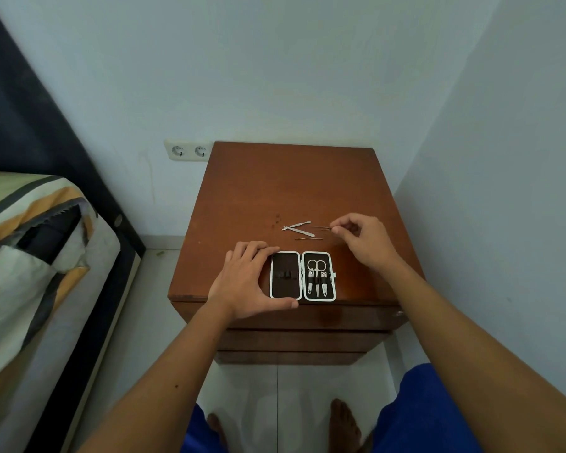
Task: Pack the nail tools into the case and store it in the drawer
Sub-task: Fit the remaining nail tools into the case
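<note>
An open white-rimmed case point(285, 275) with a dark lining lies near the front edge of the brown nightstand point(288, 188). Its right half holds small scissors point(316, 265) and two clippers under straps. My left hand point(247, 282) grips the case's left edge. Behind the case lie a silver tool spread in a V point(297, 227) and a thin metal stick point(308, 239). My right hand point(363, 238) pinches the end of a thin dark tool point(322, 227) that still rests on the wood.
Drawer fronts point(301, 341) show below the nightstand top, shut. A bed with a striped cover point(30, 256) stands at the left. A double wall socket point(187, 151) sits behind the nightstand. My bare feet stand on white tiles below.
</note>
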